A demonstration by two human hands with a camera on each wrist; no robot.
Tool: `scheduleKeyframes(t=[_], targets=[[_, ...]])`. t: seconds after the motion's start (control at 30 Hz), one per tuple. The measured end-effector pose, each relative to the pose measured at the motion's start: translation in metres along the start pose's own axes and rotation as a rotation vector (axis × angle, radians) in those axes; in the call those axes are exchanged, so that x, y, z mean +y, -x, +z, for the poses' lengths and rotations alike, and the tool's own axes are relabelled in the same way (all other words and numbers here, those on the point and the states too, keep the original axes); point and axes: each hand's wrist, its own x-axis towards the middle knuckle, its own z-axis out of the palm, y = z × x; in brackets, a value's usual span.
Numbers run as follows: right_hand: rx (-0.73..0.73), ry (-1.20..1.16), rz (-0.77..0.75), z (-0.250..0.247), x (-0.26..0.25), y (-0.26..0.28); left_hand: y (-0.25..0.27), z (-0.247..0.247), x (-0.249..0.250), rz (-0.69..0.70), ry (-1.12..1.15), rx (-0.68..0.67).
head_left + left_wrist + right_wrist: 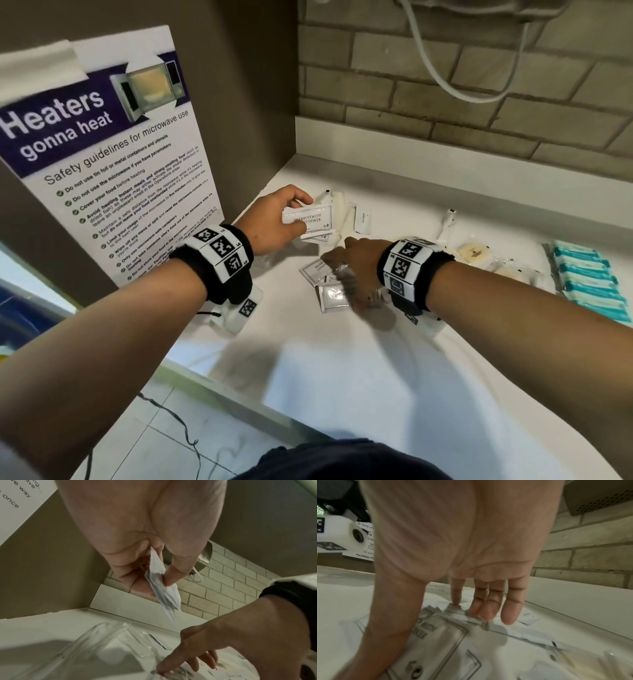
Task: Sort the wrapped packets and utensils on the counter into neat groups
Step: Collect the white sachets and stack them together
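Your right hand [356, 260], fingers straight, presses loose shampoo sachets [334, 296]; your left hand [274, 222] pinches the gathered sachet stack [310, 219]. Next, lift one more onto that stack.

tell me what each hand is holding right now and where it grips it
The left hand pinches a small stack of shampoo sachets by its left end. The right hand holds nothing; its straight fingers touch the loose sachets.

**Surface and Material Findings**

Counter [394, 394]: smooth white, slight sheen. Shampoo sachets [310, 219] — matt white paper-like faces; a near one [334, 297] looks silvery and glossy. Teal packets [589, 281], far right — shiny plastic wrap. Brick wall [445, 85]: rough, matt. Poster [102, 164]: smooth printed board.
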Motion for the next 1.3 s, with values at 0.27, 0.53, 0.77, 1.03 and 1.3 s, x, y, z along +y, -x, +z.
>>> scheduleKeyframes(t=[0.27, 0.53, 0.77, 1.03, 1.3], targets=[[0.035, 0.084, -0.134, 0.000, -0.010, 0.004, 0.003, -0.001, -0.003, 0.001, 0.010, -0.010], [0.039, 0.002, -0.074, 0.001, -0.009, 0.005, 0.004, 0.001, -0.004, -0.002, -0.011, -0.018], [0.037, -0.052, -0.080, 0.006, -0.011, 0.007, 0.009, 0.002, -0.007, -0.020, -0.011, -0.032], [-0.037, -0.137, -0.053, -0.001, -0.015, 0.016, 0.016, 0.003, -0.006, -0.043, -0.027, -0.017], [-0.084, -0.109, -0.116, -0.003, -0.022, 0.008, 0.022, 0.002, -0.009, -0.051, -0.059, -0.012]])
